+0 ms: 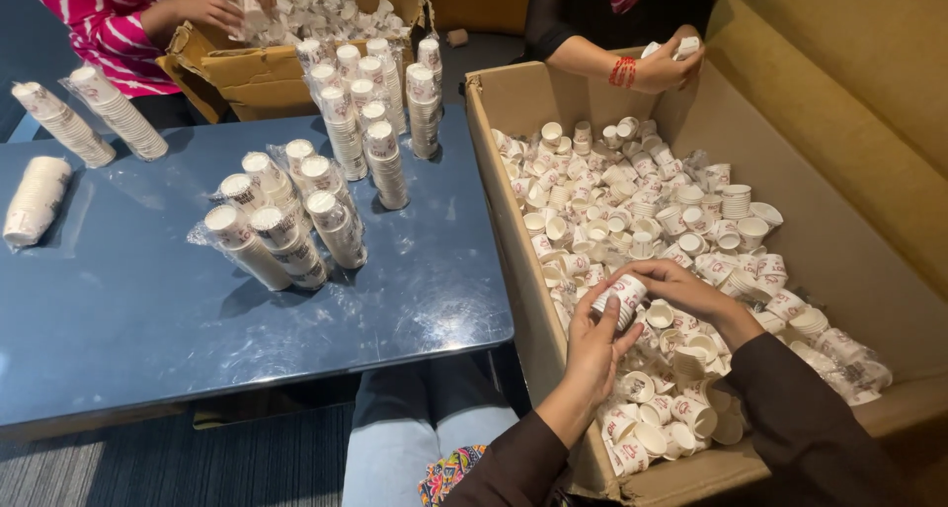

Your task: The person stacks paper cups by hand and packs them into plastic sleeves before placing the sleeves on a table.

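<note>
A: What's in hand rn?

B: Looks like the stacking step. Left hand [592, 354] and right hand [681, 288] both pinch a short stack of paper cups [620, 300], fingers closed round it, held just over the loose cups [632, 201] inside the big cardboard box [494, 102].

A: Next move needs what?

B: My guess — another loose cup, mouth lined up w/ the stack so it nests straight. One hand would have to let go to reach, so the other must grip the stack alone.

A: Anything around or in the way?

B: Wrapped cup sleeves [281, 226] stand on the blue table [118, 310], well apart. Two other people work opposite — one at a second box [247, 73], one w/ a hand [667, 63] over the far end of the big box. Cups lie tangled w/ plastic wrap, so picking a single one could snag.
</note>
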